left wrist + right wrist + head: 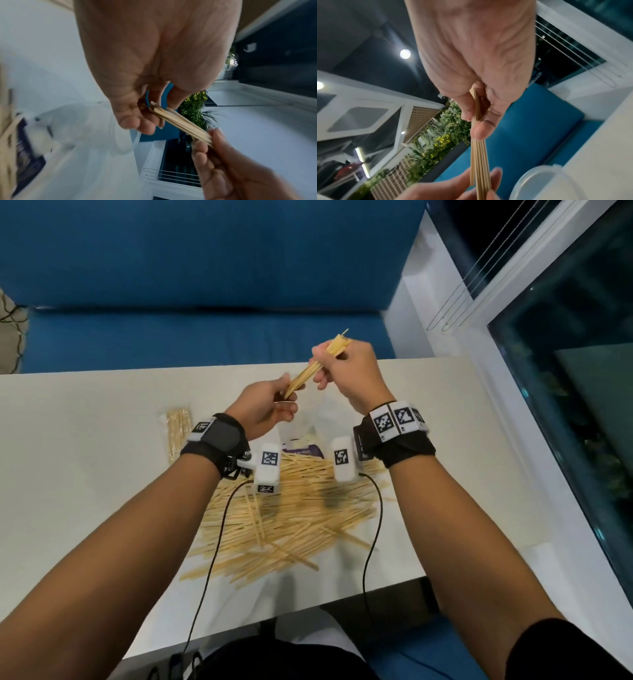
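A bundle of thin wooden sticks is held slanted above the white table. My right hand grips its upper end, where the stick tips poke out past the fist. My left hand pinches the lower end between thumb and curled fingers. The left wrist view shows the bundle running from my left hand to the right hand's fingers. From the right wrist, the bundle passes from my right hand down to the left hand's fingers.
A big loose pile of sticks lies on the table under my wrists. A wrapped packet of sticks lies to the left, and a plastic bag with a purple label sits behind the pile. A clear plastic tub stands nearby. A blue sofa is behind.
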`<action>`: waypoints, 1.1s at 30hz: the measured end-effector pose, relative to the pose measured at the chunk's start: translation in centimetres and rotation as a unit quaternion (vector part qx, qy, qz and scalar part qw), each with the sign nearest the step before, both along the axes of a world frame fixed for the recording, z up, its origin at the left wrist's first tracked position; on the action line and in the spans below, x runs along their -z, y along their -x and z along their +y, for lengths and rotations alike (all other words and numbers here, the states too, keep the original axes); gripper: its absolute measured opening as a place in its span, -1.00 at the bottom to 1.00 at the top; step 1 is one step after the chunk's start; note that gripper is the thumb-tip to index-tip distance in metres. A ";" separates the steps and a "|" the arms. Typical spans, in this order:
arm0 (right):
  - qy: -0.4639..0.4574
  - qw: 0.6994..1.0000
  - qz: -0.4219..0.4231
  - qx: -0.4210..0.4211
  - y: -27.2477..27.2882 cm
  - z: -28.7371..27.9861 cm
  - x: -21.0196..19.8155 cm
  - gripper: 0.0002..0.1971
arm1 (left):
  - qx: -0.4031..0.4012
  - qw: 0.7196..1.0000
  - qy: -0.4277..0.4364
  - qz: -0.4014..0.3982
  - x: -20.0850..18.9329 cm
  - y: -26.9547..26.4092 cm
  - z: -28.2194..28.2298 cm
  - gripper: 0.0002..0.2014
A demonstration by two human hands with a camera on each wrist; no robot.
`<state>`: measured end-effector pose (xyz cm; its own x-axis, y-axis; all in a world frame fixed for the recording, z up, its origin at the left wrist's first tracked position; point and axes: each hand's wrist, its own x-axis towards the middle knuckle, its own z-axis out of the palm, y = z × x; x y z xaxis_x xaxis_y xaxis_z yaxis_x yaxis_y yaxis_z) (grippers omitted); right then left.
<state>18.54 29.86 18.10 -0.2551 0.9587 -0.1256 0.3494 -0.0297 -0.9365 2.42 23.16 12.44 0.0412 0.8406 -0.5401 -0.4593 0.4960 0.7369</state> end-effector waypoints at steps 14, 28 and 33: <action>-0.042 0.983 -0.181 0.004 2.0 -0.1 9.1 -0.86 | 0.100 0.846 -0.080 0.517 5.3 -0.8 1.0 -0.03; -0.164 0.941 -0.296 -0.027 1.7 1.2 8.3 -0.88 | 0.155 0.862 -0.123 0.467 5.0 -0.5 0.9 0.13; -0.187 0.923 -0.336 0.012 1.4 0.5 9.2 -0.77 | 0.130 0.875 -0.116 0.451 5.3 -0.6 0.9 0.11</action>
<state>17.15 30.39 8.94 -0.2182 0.9715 0.0931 0.8591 0.2364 -0.4540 3.03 24.03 7.11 -0.1082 0.9574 -0.2679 0.4670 0.2868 0.8365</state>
